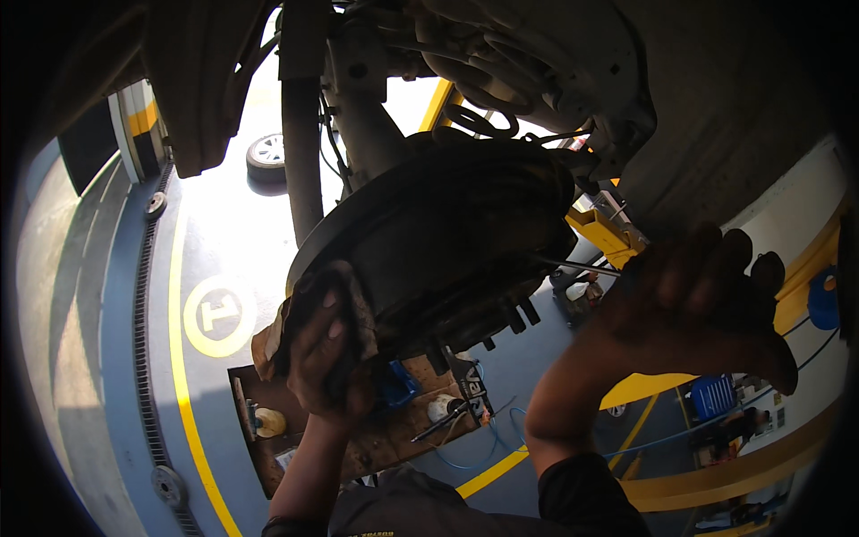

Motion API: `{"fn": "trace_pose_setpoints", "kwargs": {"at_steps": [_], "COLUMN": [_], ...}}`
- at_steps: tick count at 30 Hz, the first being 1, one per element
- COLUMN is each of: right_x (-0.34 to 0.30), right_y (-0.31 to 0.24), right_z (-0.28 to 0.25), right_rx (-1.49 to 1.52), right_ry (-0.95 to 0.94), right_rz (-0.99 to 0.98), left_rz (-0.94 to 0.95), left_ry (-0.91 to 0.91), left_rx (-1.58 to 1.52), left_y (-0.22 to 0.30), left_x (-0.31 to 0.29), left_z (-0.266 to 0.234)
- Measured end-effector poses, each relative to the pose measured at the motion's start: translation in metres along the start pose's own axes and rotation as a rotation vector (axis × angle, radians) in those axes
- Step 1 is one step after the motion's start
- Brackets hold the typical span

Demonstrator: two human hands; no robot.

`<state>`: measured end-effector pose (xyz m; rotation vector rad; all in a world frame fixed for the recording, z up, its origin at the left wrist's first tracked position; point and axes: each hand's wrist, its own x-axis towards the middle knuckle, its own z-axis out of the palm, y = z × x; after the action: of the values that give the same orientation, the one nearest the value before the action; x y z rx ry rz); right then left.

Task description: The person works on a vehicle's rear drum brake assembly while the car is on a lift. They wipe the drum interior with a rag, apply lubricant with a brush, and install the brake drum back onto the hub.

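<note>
A dark brake drum (447, 237) with several wheel studs along its lower face hangs under the raised vehicle. At its left rim, my left hand (322, 358) is closed around a dirty brown rag (361, 309), which is pressed against the drum. On the other side my right hand (698, 291) is curled at the end of a thin metal-shafted tool (582, 265), likely a screwdriver; its handle is hidden in the hand. The tip of the shaft reaches the drum's right side, where shadow hides the contact.
Suspension parts (358, 72) and a coil spring (488, 121) crowd the space above. Below stands a brown workbench (367, 456) with a blue object (394, 385) and a white container (443, 408). A wheel (266, 161) lies farther off. Yellow lift parts (599, 234) and a blue hose (680, 432) are at right.
</note>
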<state>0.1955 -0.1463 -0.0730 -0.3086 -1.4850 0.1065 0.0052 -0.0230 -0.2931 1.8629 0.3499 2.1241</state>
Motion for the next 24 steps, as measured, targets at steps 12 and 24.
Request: {"fn": "trace_pose_setpoints", "kwargs": {"at_steps": [12, 24], "right_x": [-0.003, -0.003], "right_y": [-0.014, -0.012], "right_z": [-0.007, -0.004], "right_rx": [0.086, -0.106], "right_ry": [-0.227, -0.244], "right_rz": [0.140, 0.104], "left_rz": [-0.006, 0.047], "left_ry": [0.072, 0.095], "left_rx": [-0.067, -0.104], "left_y": [-0.006, -0.016], "left_x": [-0.011, -0.013], "left_z": [0.003, 0.006]}}
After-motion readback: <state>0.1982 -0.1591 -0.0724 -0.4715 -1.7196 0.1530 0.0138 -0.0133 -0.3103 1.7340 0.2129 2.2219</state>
